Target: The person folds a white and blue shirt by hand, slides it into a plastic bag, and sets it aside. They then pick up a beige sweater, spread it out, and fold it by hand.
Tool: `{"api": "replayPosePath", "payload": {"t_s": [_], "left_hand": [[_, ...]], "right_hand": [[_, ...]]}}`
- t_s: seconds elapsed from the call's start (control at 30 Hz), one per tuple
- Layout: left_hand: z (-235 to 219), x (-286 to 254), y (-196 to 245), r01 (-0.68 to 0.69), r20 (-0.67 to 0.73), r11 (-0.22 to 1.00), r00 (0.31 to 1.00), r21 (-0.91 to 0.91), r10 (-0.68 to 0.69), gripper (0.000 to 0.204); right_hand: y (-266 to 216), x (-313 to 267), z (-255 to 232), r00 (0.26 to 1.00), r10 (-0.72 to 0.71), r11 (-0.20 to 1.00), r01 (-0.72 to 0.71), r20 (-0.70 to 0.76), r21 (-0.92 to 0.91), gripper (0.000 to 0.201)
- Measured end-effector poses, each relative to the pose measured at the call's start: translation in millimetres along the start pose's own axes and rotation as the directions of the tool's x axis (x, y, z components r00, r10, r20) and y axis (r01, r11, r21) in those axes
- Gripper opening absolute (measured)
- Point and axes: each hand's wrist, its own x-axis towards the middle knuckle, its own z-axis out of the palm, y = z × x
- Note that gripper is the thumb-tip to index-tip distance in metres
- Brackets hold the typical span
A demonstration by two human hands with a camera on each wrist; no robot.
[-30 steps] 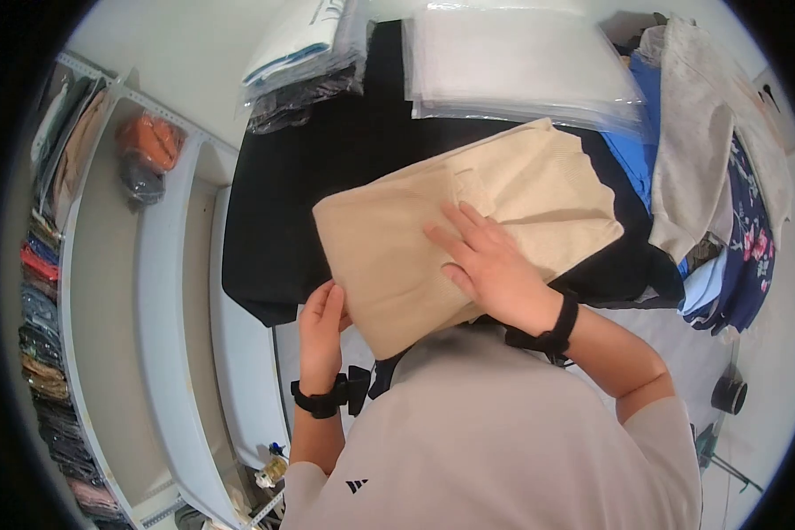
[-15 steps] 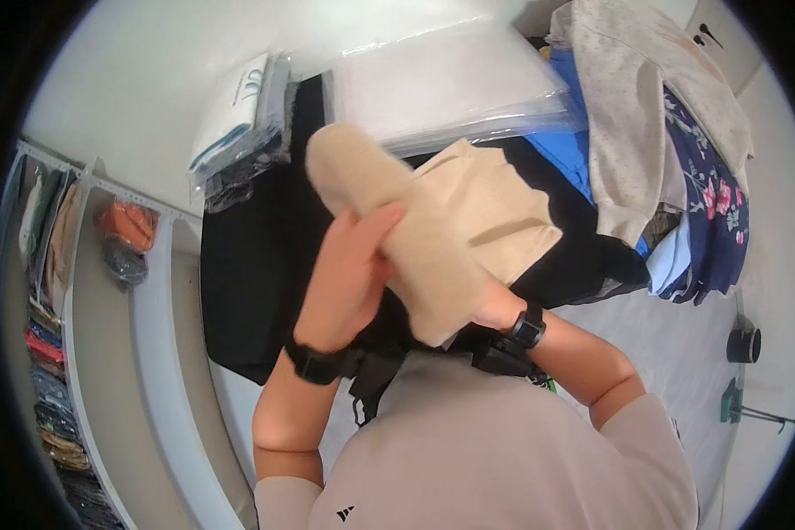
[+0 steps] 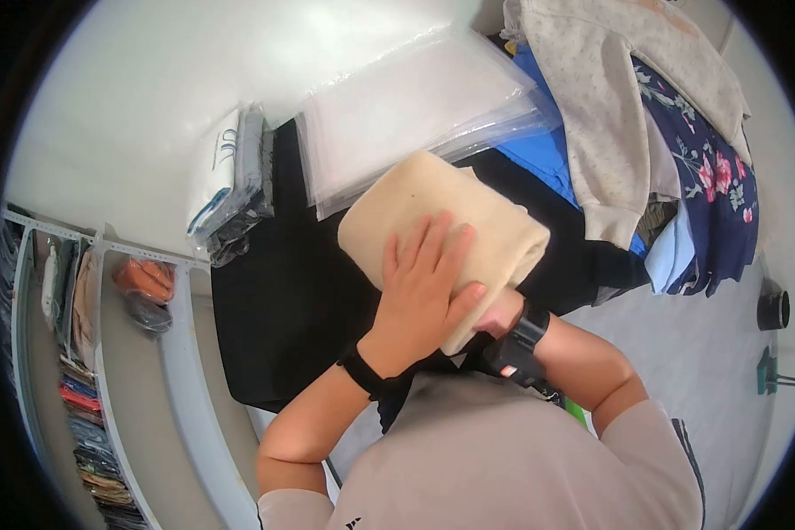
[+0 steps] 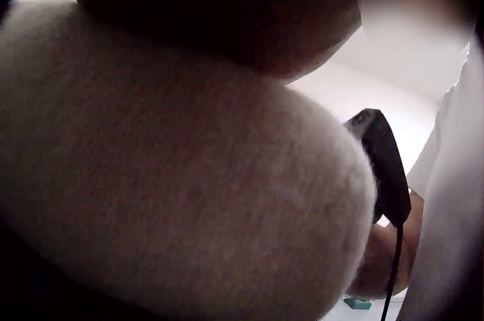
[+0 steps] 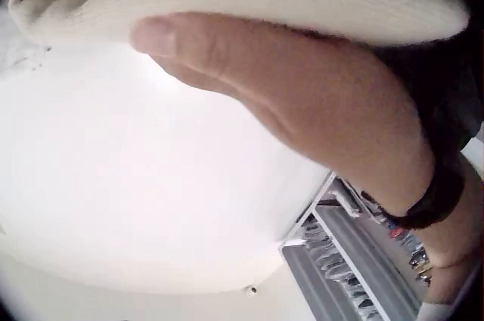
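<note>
A beige knit garment (image 3: 455,194), folded into a thick bundle, is held in front of the body over the black-covered table. My left hand (image 3: 424,291) lies on top of it, its fingers straight and slightly spread. The right wrist view catches this left hand (image 5: 295,90) against the knit (image 5: 302,0). From the right side, my right hand (image 3: 501,312) reaches under the bundle's near edge; its fingers are hidden beneath the fabric. Knit fabric (image 4: 189,177) fills most of the left wrist view, with the right wrist's black camera (image 4: 384,166) beyond it.
Clear plastic bags (image 3: 415,106) lie stacked at the table's back, with packaged clothes (image 3: 238,172) to their left. A speckled sweatshirt (image 3: 592,115) and a floral navy garment (image 3: 711,168) pile up at right. Shelves (image 3: 163,353) line the left side.
The beige garment has gone from lying spread to a thick folded bundle. My left hand has moved from its left edge onto its top; my right hand has gone from on top to beneath.
</note>
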Motion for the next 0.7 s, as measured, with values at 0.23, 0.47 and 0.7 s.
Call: {"api": "replayPosePath", "payload": {"t_s": [0.23,0.47,0.7], "left_hand": [[17,8,-4,0.071,-0.011,0.995,0.997,-0.075,-0.072,0.061],[22,3,-3,-0.032,0.212,0.998,0.976,-0.055,0.043,0.07],[25,5,-12,-0.135,0.23,0.99,0.963,-0.048,0.142,0.074]], "right_hand": [[-28,-2,30,0.993,-0.009,0.999,0.014,-0.12,0.038,0.04],[-122,-82,63,0.813,-0.28,0.403,-0.383,-0.511,-0.831,0.026],[-112,-48,89,0.894,-0.419,-0.432,-0.044,0.157,-0.901,0.025]]}}
